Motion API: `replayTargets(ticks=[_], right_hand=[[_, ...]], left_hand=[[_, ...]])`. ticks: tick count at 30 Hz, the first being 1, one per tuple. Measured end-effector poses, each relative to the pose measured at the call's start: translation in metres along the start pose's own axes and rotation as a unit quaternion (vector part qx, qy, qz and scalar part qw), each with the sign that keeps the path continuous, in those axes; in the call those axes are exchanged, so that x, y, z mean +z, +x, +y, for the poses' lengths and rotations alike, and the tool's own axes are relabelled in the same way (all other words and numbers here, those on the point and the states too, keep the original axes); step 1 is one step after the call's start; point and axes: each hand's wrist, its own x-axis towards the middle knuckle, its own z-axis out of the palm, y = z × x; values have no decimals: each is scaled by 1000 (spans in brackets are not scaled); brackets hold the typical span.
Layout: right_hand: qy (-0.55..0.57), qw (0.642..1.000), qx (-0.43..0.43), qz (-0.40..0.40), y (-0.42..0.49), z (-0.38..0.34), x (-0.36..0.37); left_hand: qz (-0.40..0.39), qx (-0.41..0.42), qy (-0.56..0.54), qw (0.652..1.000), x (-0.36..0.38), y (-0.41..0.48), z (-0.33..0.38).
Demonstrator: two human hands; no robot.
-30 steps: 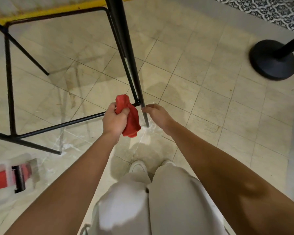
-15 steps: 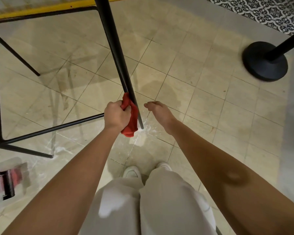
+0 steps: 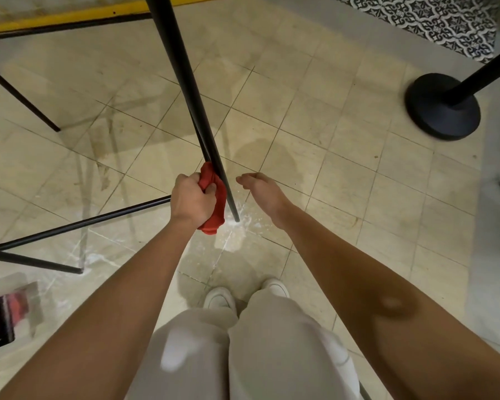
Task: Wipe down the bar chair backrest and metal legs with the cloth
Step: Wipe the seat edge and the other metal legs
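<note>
Centre frame: the left grip [image 3: 192, 199] clenched the cloth [image 3: 217, 203] around the leg [image 3: 182, 70], which slanted away to the upper left. The right grip [image 3: 260, 189] hung slack and empty, just right.

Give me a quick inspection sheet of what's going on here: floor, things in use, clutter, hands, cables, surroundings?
Surface: beige tiled floor, with whitish scuffs around the foot of the leg.
Job's things: red cloth bunched against the lower part of the black metal chair leg; backrest out of view.
Clutter: clear box at lower left, contents blurred.
Hands: left hand grips the cloth, fingers curled round it; right hand relaxed beside the leg, holding nothing.
Cables: nothing seen.
Surroundings: round black post base at right, patterned tiles beyond it, yellow strip at top left.
</note>
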Motion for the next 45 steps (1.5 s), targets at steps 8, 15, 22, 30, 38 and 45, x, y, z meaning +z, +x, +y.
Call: replayTargets(ticks=[8, 15, 22, 30, 38, 45], right_hand=[[2, 1000, -5, -13, 2, 0, 6], [6, 1000, 14, -10, 5, 7, 2], [14, 1000, 8, -9, 7, 0, 6], [1, 1000, 0, -7, 5, 3, 2], [-9, 1000, -3, -9, 5, -2, 6], [-8, 1000, 3, -11, 6, -1, 12]], left_hand=[[-83, 43, 102, 990, -25, 4, -4], [-39, 5, 6, 999, -18, 5, 3], [-32, 24, 46, 998, -9, -4, 0], [10, 31, 21, 999, -6, -8, -2], [7, 109, 93, 990, -7, -10, 1], [30, 102, 74, 992, -5, -10, 2]])
